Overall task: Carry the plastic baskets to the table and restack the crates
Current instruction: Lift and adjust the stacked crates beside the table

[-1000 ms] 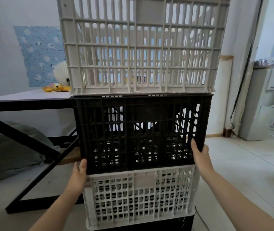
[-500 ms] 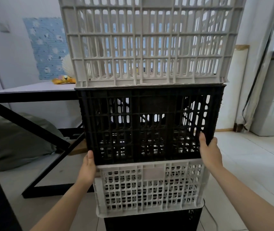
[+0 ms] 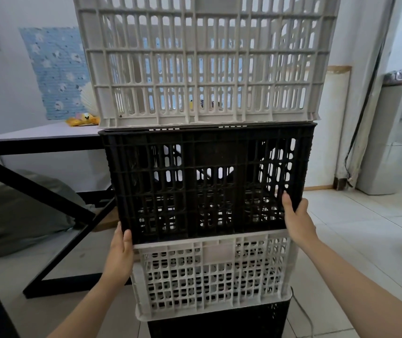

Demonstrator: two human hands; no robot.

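A stack of plastic crates fills the middle of the view. From the top: a white crate (image 3: 204,62), a black crate (image 3: 207,181), a second white crate (image 3: 214,274) and another black crate (image 3: 219,323), partly cut off at the bottom edge. My left hand (image 3: 121,252) grips the upper black crate at its lower left corner, thumb on the front face. My right hand (image 3: 297,220) grips its lower right corner the same way, with the fingers hidden behind the side wall. The table (image 3: 38,137) stands behind the stack on the left.
The table has black crossed legs (image 3: 56,211) and a yellow toy (image 3: 82,119) on top. A grey cushion (image 3: 19,211) lies under it. A white water dispenser (image 3: 400,137) stands at the right wall, with a cable (image 3: 363,113) hanging beside it. Tiled floor (image 3: 356,240) extends to the right.
Both hands stay on the lower corners of the upper black crate. The view has come slightly closer to the stack; the crates have not visibly separated.
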